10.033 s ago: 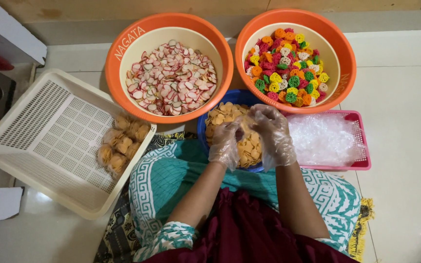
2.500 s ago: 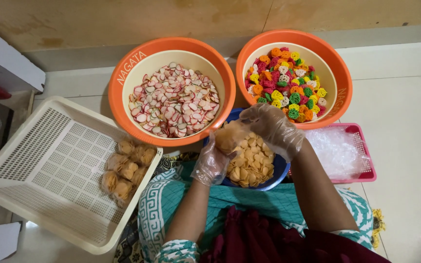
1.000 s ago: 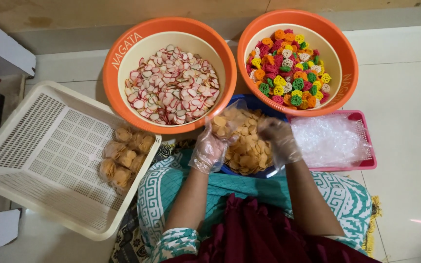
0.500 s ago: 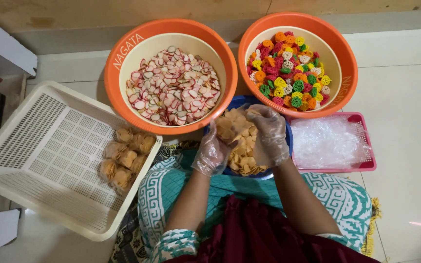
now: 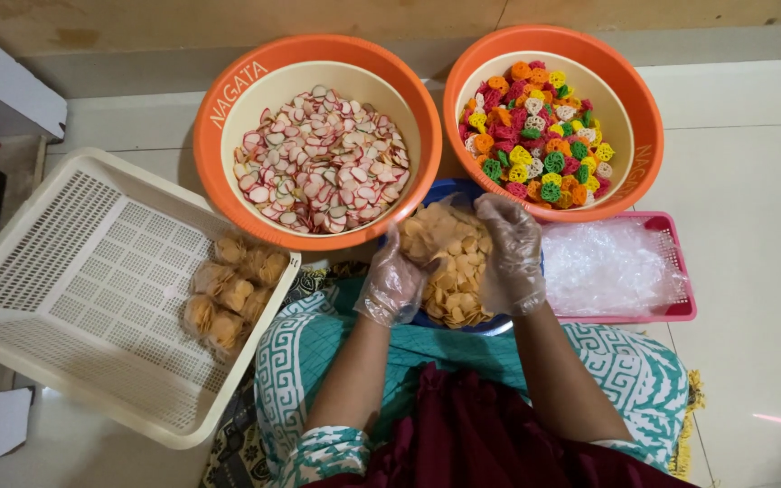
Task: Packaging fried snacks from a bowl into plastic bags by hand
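Pale tiled floor (image 5: 752,181) by a wall. Far left there's a cream mesh basket (image 5: 65,271) with a few filled packets (image 5: 230,291). Next, an orange bowl of pink-white chips (image 5: 314,136). In the middle, the gloved left hand (image 5: 392,285) grips a small clear bag of tan crackers (image 5: 428,237) above the blue bowl (image 5: 463,271), right hand (image 5: 510,253) pinching its mouth. Right: colourful crackers bowl (image 5: 549,122), pink tray of plastic bags (image 5: 616,267).

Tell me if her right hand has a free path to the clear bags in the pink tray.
Probably yes: the right hand sits beside the pink tray, nothing between them, though it grips a small bag.
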